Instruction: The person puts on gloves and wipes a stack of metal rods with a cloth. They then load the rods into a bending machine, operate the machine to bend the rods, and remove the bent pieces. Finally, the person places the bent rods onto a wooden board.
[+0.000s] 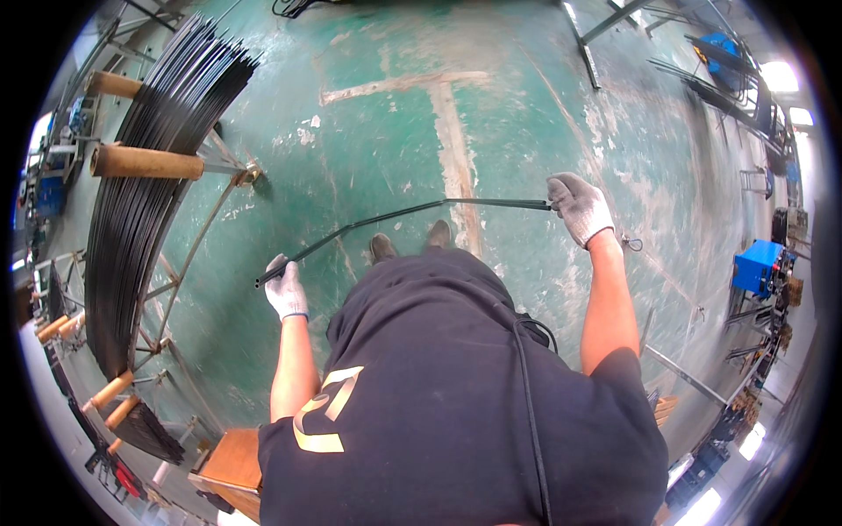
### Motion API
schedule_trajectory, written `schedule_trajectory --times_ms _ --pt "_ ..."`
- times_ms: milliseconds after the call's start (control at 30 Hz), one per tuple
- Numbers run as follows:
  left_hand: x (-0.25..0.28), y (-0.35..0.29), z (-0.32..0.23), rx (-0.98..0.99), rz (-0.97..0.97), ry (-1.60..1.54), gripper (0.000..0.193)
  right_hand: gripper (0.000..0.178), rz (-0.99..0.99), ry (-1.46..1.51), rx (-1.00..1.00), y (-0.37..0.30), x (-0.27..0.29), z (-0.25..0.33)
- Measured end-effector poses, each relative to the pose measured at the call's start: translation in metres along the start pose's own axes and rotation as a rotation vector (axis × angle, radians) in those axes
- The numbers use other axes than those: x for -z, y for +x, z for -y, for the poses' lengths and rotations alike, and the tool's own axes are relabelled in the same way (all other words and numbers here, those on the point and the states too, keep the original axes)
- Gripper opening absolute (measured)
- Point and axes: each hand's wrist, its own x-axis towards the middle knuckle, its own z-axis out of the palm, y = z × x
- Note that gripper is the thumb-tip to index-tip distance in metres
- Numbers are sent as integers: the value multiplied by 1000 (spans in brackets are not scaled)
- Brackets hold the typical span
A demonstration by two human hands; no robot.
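Note:
A long, thin black bar (395, 213), bent at a few places along its length, spans from one hand to the other in front of my body. Near its left end my left hand (287, 289), in a pale work glove, is closed around it, and a short end sticks out past the fingers. My right hand (579, 209), gloved in grey and white, grips the other end with fingers curled. Whether the bar is one piece or several lying together I cannot tell.
On my left, a metal rack (189, 254) with wooden rollers (145, 163) carries a thick bundle of black rods (167, 131). An orange-brown box (235, 460) stands behind my left side. To the right are a blue machine (756, 267) and a metal bar (688, 374). The green floor (377, 131) is worn.

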Motion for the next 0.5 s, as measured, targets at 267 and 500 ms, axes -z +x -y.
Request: schedule_trajectory --times_ms 267,500 --pt "1 -8 -18 20 -3 -6 40 51 -74 96 85 5 -9 -31" --pt "7 -1 -18 22 0 34 39 47 -49 138 11 -3 -3 -28"
